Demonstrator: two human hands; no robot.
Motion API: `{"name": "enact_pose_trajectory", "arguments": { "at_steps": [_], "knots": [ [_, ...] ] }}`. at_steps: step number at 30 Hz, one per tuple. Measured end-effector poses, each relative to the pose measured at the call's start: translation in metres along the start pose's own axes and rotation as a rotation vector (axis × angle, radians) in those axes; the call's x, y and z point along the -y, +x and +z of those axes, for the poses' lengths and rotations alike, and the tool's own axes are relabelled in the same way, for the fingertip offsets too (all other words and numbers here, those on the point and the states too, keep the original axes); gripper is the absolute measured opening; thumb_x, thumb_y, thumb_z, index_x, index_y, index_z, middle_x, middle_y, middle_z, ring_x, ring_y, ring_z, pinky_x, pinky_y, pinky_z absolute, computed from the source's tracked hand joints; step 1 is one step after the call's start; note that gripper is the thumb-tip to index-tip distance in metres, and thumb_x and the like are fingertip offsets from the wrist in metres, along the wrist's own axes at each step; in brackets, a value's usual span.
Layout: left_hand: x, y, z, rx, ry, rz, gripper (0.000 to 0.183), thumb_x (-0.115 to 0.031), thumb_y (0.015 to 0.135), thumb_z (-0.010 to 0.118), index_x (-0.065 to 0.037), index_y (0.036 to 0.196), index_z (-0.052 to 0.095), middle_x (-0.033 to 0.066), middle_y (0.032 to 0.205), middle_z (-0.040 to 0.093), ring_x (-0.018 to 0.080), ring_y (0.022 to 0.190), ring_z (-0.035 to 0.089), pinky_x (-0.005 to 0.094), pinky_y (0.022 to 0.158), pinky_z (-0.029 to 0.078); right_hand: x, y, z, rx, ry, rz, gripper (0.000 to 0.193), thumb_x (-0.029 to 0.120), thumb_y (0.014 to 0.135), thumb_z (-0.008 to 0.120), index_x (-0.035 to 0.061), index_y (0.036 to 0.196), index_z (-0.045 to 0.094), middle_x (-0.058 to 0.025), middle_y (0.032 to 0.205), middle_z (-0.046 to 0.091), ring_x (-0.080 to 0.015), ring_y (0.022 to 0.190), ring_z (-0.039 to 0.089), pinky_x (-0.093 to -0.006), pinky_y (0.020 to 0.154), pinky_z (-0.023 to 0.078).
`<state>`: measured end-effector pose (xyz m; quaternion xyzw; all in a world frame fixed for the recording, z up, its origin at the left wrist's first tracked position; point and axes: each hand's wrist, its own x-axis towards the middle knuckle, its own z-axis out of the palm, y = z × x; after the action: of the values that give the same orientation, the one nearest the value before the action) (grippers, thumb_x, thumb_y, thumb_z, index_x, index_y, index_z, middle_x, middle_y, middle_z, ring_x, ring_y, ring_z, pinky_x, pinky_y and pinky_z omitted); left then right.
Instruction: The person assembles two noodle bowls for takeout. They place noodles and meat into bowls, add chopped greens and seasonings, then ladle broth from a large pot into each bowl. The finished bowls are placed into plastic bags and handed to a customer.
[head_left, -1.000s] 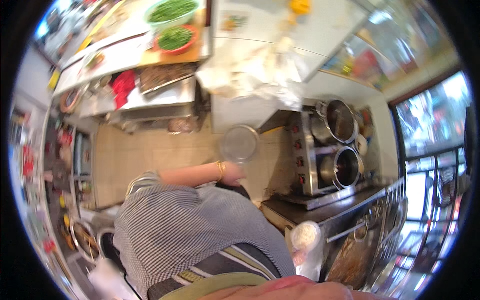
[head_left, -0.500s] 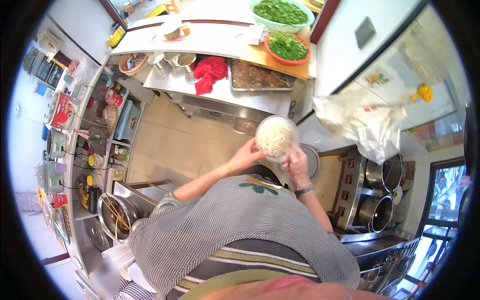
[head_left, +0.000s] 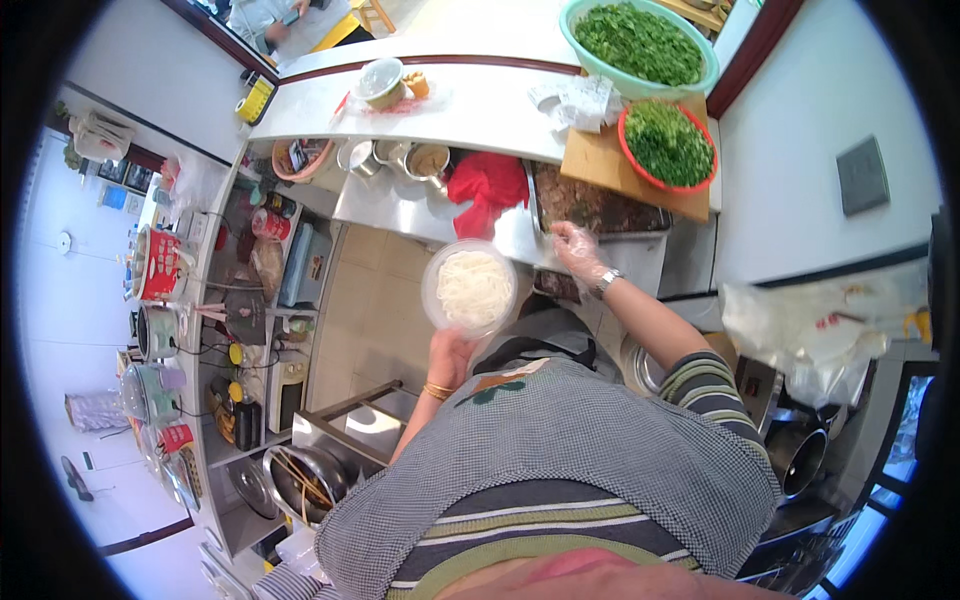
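My left hand (head_left: 452, 352) grips the near side of a clear round plastic bowl (head_left: 431, 292) held over the floor in front of my body. Thick white noodles (head_left: 474, 288) fill the bowl. To the right, my right hand (head_left: 580, 252), in a thin clear glove, is at the near edge of a metal tray of chopped brown meat (head_left: 578, 205). Its fingers are curled and bunched together; whether anything is between them is too small to make out. A red cloth (head_left: 488, 188) lies on the steel counter left of the tray.
A cutting board (head_left: 600, 165) overhangs the tray and carries a red basin of chopped greens (head_left: 667, 145). Behind it stands a pale green basin of leaves (head_left: 640, 45). Metal pots (head_left: 425, 160) are left of the cloth. A pot with chopsticks (head_left: 305, 483) stands at lower left.
My right hand has let go of the noodle bowl and moved up to the meat tray. The left hand alone now holds the bowl, further left. The view has shifted to the right.
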<state>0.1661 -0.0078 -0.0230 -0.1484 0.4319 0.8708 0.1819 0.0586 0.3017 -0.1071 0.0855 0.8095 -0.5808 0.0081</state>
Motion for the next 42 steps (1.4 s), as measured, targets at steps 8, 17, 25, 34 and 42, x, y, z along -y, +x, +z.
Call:
{"name": "enact_pose_trajectory", "arguments": {
  "at_steps": [8,17,25,34,42],
  "knots": [
    [-0.077,0.101,0.014,0.069,0.067,0.006,0.055,-0.019,0.094,0.052,0.008,0.14,0.038,0.0192,0.138,0.052,0.03,0.125,0.055,0.0441,0.106,0.046,-0.003,0.147,0.023,0.049,-1.005,-0.01,0.073,0.011,0.082,0.057,0.0112,0.151,0.034,-0.0304,0.152,0.029,-0.0455,0.129,0.047,-0.0504,0.109,0.039],
    [-0.119,0.212,0.011,0.133,0.046,-0.23,0.051,-0.016,0.091,0.063,0.003,0.135,0.045,0.0127,0.122,0.062,0.0213,0.105,0.063,0.0325,0.089,0.053,0.056,0.161,0.079,0.256,-0.982,0.221,0.051,0.019,0.086,0.058,0.0117,0.136,0.052,-0.0202,0.147,0.037,-0.0425,0.128,0.045,-0.0544,0.094,0.05],
    [-0.185,0.311,-0.011,0.403,0.478,-0.436,0.033,-0.016,0.089,0.065,-0.005,0.119,0.055,-0.0033,0.086,0.057,0.0034,0.066,0.047,0.0218,0.053,0.038,0.019,0.154,0.088,-0.089,-0.686,0.153,0.015,0.013,0.085,0.057,0.0047,0.093,0.066,-0.0246,0.102,0.064,-0.0397,0.091,0.063,-0.0468,0.082,0.053],
    [-0.216,0.362,0.006,0.539,0.388,-0.517,0.058,-0.012,0.088,0.057,0.005,0.141,0.038,0.0159,0.138,0.053,0.0254,0.125,0.054,0.0384,0.105,0.046,0.049,0.123,0.091,-0.59,0.328,0.512,0.024,0.01,0.092,0.066,-0.0013,0.113,0.064,-0.0044,0.101,0.068,-0.0109,0.087,0.064,-0.0263,0.075,0.054],
    [-0.229,0.384,0.036,0.6,0.352,-0.542,0.057,-0.013,0.087,0.058,0.002,0.14,0.041,0.0119,0.137,0.053,0.0209,0.126,0.051,0.035,0.107,0.04,0.05,0.107,0.096,-0.758,0.912,0.698,0.023,0.011,0.091,0.067,0.0077,0.113,0.063,0.0016,0.102,0.067,-0.0075,0.089,0.061,-0.0199,0.066,0.046]
  ]
}}
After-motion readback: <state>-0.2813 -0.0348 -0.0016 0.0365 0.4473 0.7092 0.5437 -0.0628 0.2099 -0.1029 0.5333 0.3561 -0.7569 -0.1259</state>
